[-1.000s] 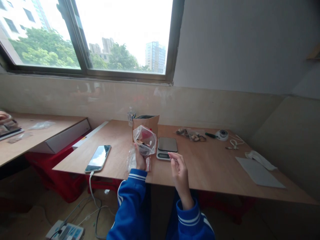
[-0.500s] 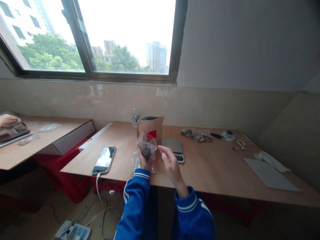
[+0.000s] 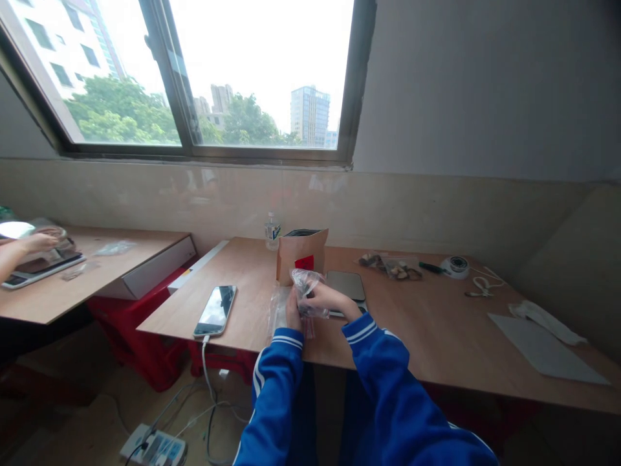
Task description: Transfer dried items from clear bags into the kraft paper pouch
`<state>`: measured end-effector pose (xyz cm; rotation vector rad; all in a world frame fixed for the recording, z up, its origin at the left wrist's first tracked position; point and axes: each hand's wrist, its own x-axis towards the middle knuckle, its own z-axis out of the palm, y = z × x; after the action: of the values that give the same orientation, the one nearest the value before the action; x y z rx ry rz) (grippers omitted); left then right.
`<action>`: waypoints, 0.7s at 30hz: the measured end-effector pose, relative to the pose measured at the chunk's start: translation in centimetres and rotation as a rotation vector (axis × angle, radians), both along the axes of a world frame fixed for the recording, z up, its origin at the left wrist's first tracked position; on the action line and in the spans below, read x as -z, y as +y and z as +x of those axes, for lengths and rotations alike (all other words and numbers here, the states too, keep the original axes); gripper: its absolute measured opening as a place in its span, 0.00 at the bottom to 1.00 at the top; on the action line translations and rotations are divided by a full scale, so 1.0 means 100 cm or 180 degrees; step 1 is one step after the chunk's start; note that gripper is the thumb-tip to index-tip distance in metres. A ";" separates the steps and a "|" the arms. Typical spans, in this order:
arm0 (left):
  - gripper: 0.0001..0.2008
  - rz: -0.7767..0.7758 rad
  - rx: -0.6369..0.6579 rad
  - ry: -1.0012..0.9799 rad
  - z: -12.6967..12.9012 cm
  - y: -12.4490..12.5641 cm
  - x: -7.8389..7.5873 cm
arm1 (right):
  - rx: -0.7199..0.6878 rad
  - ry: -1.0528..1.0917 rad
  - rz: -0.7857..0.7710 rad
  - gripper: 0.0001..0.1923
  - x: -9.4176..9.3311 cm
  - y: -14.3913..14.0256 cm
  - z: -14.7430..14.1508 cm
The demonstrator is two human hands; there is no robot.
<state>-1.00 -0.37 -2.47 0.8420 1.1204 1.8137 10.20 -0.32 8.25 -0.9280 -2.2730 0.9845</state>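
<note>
Both my hands hold a small clear plastic bag [image 3: 305, 282] with dark contents above the front edge of the wooden table [image 3: 427, 330]. My left hand [image 3: 293, 310] grips it from below and the left. My right hand [image 3: 326, 299] closes on it from the right. Under the hands lie more clear bags [image 3: 279, 309] flat on the table. Just behind stand a brown paper pouch [image 3: 301, 254] with a red label and a small digital scale [image 3: 347, 285].
A phone [image 3: 216, 309] on a white cable lies to the left. A small bottle [image 3: 272, 231] stands by the wall. Bags of pieces [image 3: 394, 266], a tape roll [image 3: 455, 265] and grey paper [image 3: 546, 350] lie right. Another person's hand [image 3: 37, 243] works at the left table.
My right hand moved left from over the scale and closed on the bag. The bag came down lower and crumpled between both hands. The view shifted left.
</note>
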 end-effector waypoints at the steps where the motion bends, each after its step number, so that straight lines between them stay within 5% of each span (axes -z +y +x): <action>1: 0.17 -0.0006 0.0007 -0.0219 0.000 0.000 -0.001 | -0.0039 0.0068 0.0021 0.23 0.003 0.002 0.001; 7: 0.08 -0.0073 -0.0150 -0.1093 0.000 0.002 0.000 | 0.0094 0.0317 0.0187 0.18 0.009 0.002 0.000; 15: 0.19 -0.0419 0.0425 -0.1657 0.002 -0.006 -0.011 | 0.0095 0.0847 0.0002 0.10 0.003 -0.004 0.008; 21: 0.20 -0.0526 0.0412 -0.1814 0.002 -0.009 -0.017 | 0.0416 0.1134 -0.0049 0.09 0.000 0.004 0.002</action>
<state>-0.83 -1.23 -0.81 0.2604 0.8066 1.6738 10.40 0.10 8.22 -0.8212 -1.8882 1.0199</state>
